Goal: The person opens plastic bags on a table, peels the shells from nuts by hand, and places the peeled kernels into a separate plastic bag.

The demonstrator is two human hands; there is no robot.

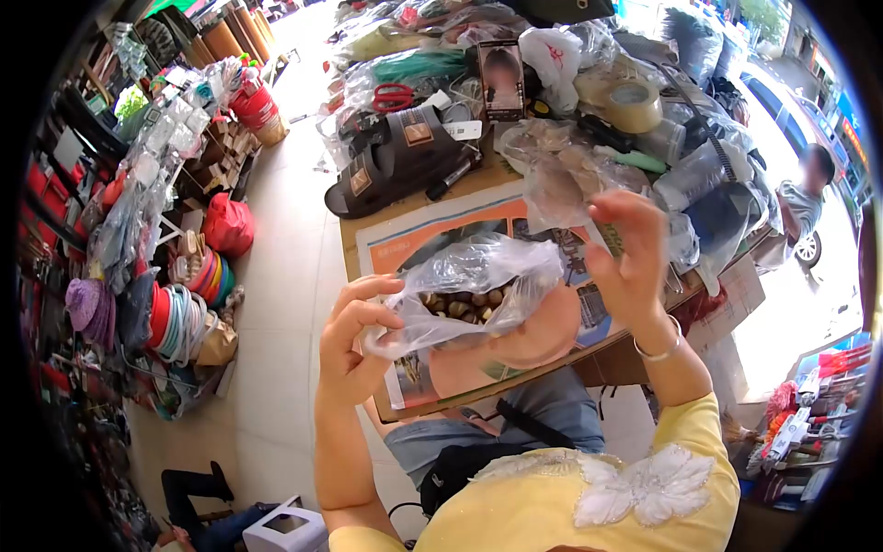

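Observation:
A clear plastic bag (428,322) lies with its mouth spread on a printed sheet (386,377), and small dark brown, shiny round pieces (467,306) fill its middle. They look like nuts or beads; I cannot tell which. At the bag's left edge, my left hand (357,336) has its fingers closed on the thin plastic. My right hand (635,253), a bangle at its wrist, is raised right of the bag with thumb and fingers apart and nothing visible between them. Just behind it sits a crumpled clear bag (561,179) with brownish contents.
Behind the sheet are a dark sandal (395,156), red-handled scissors (394,97), a tape roll (635,103), a small box (501,81) and heaped plastic bags. Crowded goods (189,304) stand left across the tiled floor (280,276). A person (805,198) is outside at right.

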